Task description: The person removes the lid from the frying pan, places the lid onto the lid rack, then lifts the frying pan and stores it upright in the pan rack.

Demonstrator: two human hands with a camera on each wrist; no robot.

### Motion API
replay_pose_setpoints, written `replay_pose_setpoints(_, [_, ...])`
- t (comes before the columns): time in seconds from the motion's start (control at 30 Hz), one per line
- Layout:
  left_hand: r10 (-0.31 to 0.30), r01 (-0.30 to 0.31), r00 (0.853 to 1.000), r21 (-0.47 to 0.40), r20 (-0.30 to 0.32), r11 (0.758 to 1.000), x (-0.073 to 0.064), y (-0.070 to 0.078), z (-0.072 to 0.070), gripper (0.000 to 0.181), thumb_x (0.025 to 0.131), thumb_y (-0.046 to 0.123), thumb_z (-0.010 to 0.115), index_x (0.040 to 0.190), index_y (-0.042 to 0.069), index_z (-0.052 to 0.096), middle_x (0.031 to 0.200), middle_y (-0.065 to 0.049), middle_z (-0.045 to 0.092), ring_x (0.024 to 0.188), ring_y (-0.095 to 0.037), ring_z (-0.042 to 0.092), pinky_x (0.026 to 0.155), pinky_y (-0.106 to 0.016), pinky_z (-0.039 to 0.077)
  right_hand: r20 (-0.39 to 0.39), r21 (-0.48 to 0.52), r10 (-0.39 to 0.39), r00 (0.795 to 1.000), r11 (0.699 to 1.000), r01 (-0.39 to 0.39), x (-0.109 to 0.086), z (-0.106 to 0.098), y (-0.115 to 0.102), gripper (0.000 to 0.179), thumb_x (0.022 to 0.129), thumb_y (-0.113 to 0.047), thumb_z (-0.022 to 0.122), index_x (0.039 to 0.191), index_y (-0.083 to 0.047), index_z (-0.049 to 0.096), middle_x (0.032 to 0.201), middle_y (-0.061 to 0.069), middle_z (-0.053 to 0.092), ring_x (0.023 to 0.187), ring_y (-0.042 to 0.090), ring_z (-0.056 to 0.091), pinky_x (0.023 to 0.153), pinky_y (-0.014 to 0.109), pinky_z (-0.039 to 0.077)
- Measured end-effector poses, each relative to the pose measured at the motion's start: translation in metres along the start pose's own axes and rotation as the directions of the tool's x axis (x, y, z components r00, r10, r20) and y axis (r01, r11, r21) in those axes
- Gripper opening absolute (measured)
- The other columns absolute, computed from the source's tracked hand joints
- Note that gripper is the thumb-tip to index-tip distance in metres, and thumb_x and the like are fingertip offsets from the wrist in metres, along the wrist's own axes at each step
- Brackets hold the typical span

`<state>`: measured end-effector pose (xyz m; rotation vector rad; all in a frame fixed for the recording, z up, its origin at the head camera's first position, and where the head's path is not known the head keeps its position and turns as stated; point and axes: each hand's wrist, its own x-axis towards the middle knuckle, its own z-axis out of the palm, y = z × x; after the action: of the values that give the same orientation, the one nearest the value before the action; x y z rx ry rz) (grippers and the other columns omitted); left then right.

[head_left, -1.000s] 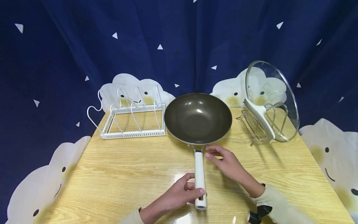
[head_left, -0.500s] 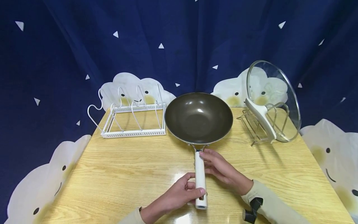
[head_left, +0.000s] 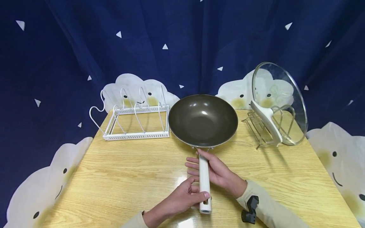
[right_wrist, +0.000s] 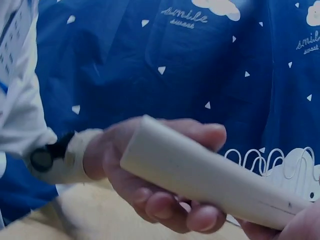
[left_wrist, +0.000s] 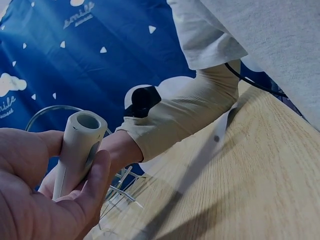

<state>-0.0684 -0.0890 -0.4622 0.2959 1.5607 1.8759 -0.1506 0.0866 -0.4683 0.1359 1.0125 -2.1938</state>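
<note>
A dark-coated wok (head_left: 203, 122) with a long white handle (head_left: 204, 177) is in the middle of the head view, its handle toward me. My left hand (head_left: 183, 198) grips the handle near its holed end, thumb on top. The left wrist view shows the handle's hollow end (left_wrist: 85, 132) between thumb and fingers. My right hand (head_left: 218, 171) comes from the right at the upper handle, close to the pan. Its thumb lies along the top, and its straight fingers (head_left: 192, 164) pass beneath and stick out on the left side.
A white wire rack (head_left: 136, 135) stands on the wooden table (head_left: 128, 171) at back left. At back right, a glass lid (head_left: 280, 104) with a white handle leans upright in a metal wire stand (head_left: 258, 129). A blue curtain (head_left: 182, 38) hangs behind.
My right hand has moved left from beside the handle to it, its fingers passing underneath and its thumb coming over the top. The left hand and wok have stayed nearly still.
</note>
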Motion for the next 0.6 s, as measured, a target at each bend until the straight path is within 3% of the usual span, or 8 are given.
replay_pose_setpoints(0.1, [-0.002, 0.002, 1.0, 0.004, -0.01, 1.0, 0.0, 0.0, 0.0, 0.055, 0.101, 0.009, 0.063, 0.146, -0.006, 0.034, 0.104, -0.02, 0.073, 0.09, -0.022, 0.072, 0.086, -0.044, 0.06, -0.029, -0.003, -0.009, 1.0, 1.0, 0.009, 0.002, 0.001, 0.003, 0.037, 0.108, -0.039, 0.05, 0.126, -0.013, 0.032, 0.16, 0.027, 0.034, 0.137, 0.038, 0.051, 0.11, 0.044, 0.046])
replay_pose_setpoints(0.2, [0.003, -0.003, 1.0, 0.003, -0.017, 1.0, 0.0, 0.0, 0.0, 0.053, 0.101, 0.009, 0.064, 0.144, -0.006, 0.036, 0.105, -0.021, 0.073, 0.091, -0.023, 0.072, 0.085, -0.044, 0.06, -0.065, -0.007, -0.028, 0.998, 1.0, 0.028, 0.006, 0.002, 0.005, 0.049, 0.108, -0.04, 0.05, 0.138, -0.008, 0.028, 0.148, 0.023, 0.051, 0.1, 0.017, 0.069, 0.083, 0.023, 0.057])
replay_pose_setpoints(0.27, [0.006, -0.006, 1.0, 0.01, -0.017, 1.0, 0.0, 0.0, 0.0, 0.053, 0.101, 0.009, 0.064, 0.143, -0.006, 0.037, 0.105, -0.021, 0.073, 0.091, -0.023, 0.072, 0.085, -0.044, 0.06, -0.082, -0.002, -0.037, 0.996, 0.999, 0.037, 0.007, 0.003, 0.006, 0.058, 0.108, -0.041, 0.048, 0.146, -0.004, 0.023, 0.137, 0.018, 0.062, 0.074, 0.005, 0.063, 0.064, 0.013, 0.052])
replay_pose_setpoints(0.33, [0.005, -0.005, 1.0, 0.015, -0.017, 1.0, 0.0, 0.0, 0.0, 0.052, 0.101, 0.01, 0.064, 0.142, -0.005, 0.038, 0.105, -0.02, 0.074, 0.091, -0.022, 0.073, 0.085, -0.043, 0.06, -0.095, 0.014, -0.037, 0.995, 0.999, 0.039, 0.008, 0.005, 0.007, 0.059, 0.109, -0.042, 0.046, 0.146, -0.001, 0.025, 0.123, 0.009, 0.069, 0.06, 0.001, 0.054, 0.053, 0.011, 0.045])
replay_pose_setpoints(0.47, [0.004, -0.003, 1.0, 0.02, -0.02, 1.0, 0.0, 0.001, 0.0, 0.052, 0.1, 0.011, 0.065, 0.142, -0.005, 0.038, 0.104, -0.019, 0.074, 0.09, -0.021, 0.072, 0.085, -0.042, 0.06, -0.125, 0.058, -0.025, 0.992, 0.998, 0.033, 0.01, 0.009, 0.007, 0.039, 0.109, -0.043, 0.044, 0.118, -0.005, 0.045, 0.088, -0.004, 0.066, 0.052, 0.0, 0.046, 0.048, 0.012, 0.041])
replay_pose_setpoints(0.6, [0.005, -0.004, 1.0, 0.016, -0.03, 1.0, 0.0, 0.002, 0.0, 0.053, 0.1, 0.009, 0.066, 0.142, -0.006, 0.038, 0.103, -0.019, 0.073, 0.089, -0.021, 0.072, 0.085, -0.042, 0.06, -0.152, 0.095, 0.0, 0.988, 0.995, 0.015, 0.012, 0.011, 0.005, 0.036, 0.11, -0.044, 0.043, 0.094, -0.012, 0.044, 0.069, -0.008, 0.046, 0.049, 0.0, 0.04, 0.045, 0.012, 0.039])
